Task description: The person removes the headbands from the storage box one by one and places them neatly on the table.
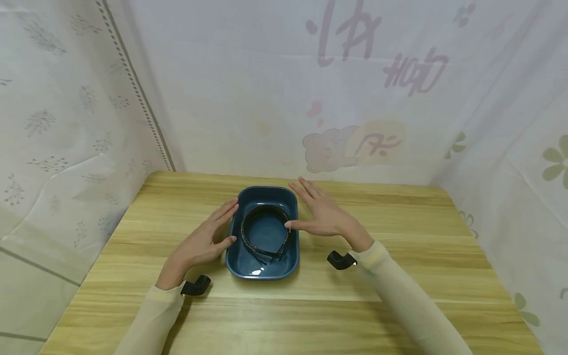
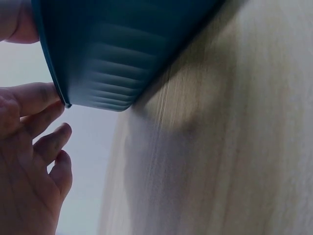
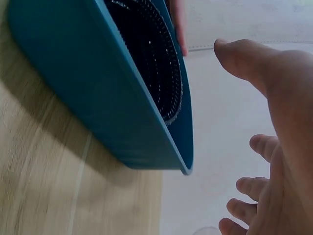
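Note:
A blue rectangular tray (image 1: 263, 271) with rounded corners stands on the wooden table. Inside it lies a black coiled band (image 1: 246, 242), roughly ring-shaped, with pale dots along its edge and thin loose ends towards the near right. My left hand (image 1: 201, 241) is at the tray's left side, its fingertips touching the rim in the left wrist view. Spread fingers show on my right hand (image 1: 326, 214), beside the tray's right side. Its thumb reaches over the right rim in the head view, while the right wrist view shows this hand apart from the tray, holding nothing.
The wooden table (image 1: 399, 286) extends to both sides of the tray and in front of it. A pale printed cloth (image 1: 248, 98) hangs behind the table and at its sides. Each wrist carries a small black camera mount (image 1: 341, 260).

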Demonstrator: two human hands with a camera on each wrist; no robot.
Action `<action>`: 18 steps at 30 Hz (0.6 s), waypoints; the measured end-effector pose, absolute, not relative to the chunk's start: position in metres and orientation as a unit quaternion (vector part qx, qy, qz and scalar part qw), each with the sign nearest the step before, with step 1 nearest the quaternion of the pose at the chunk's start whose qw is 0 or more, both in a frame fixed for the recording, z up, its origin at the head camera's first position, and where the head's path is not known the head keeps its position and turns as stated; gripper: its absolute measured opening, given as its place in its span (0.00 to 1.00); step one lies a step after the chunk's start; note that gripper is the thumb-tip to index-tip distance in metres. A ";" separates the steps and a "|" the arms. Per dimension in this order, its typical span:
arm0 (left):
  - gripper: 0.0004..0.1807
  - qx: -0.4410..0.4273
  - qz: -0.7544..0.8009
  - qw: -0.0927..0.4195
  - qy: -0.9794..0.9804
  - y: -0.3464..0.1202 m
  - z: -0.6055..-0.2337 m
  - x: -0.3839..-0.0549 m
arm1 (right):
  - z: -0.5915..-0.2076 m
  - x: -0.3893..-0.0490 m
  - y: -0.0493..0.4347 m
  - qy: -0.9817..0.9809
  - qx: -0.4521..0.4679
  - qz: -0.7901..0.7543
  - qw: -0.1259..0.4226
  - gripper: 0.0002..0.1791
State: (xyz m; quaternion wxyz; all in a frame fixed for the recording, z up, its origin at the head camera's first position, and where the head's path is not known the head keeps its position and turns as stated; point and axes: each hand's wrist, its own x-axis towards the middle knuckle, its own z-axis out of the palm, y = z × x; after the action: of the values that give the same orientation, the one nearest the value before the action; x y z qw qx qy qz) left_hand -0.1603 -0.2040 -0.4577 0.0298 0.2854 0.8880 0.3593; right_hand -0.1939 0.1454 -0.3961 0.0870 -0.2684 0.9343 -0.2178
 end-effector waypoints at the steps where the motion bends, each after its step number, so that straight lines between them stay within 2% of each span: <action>1: 0.44 0.286 0.360 0.029 0.888 -0.204 -0.457 -0.160 | -0.396 -0.194 0.143 0.933 -0.270 -0.222 0.091 0.56; 10: 0.43 0.286 0.364 0.019 0.886 -0.203 -0.456 -0.159 | -0.389 -0.195 0.124 0.915 -0.270 -0.271 0.125 0.53; 18: 0.44 0.288 0.365 0.011 0.885 -0.203 -0.458 -0.160 | -0.394 -0.207 0.110 0.899 -0.286 -0.306 0.130 0.50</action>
State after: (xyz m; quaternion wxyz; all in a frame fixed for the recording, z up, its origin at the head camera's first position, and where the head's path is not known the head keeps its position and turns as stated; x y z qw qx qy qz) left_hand -0.1603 -0.2032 -0.4584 0.0112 0.2878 0.8853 0.3650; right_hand -0.2067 0.1097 -0.3944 0.1301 -0.2858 0.8986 -0.3063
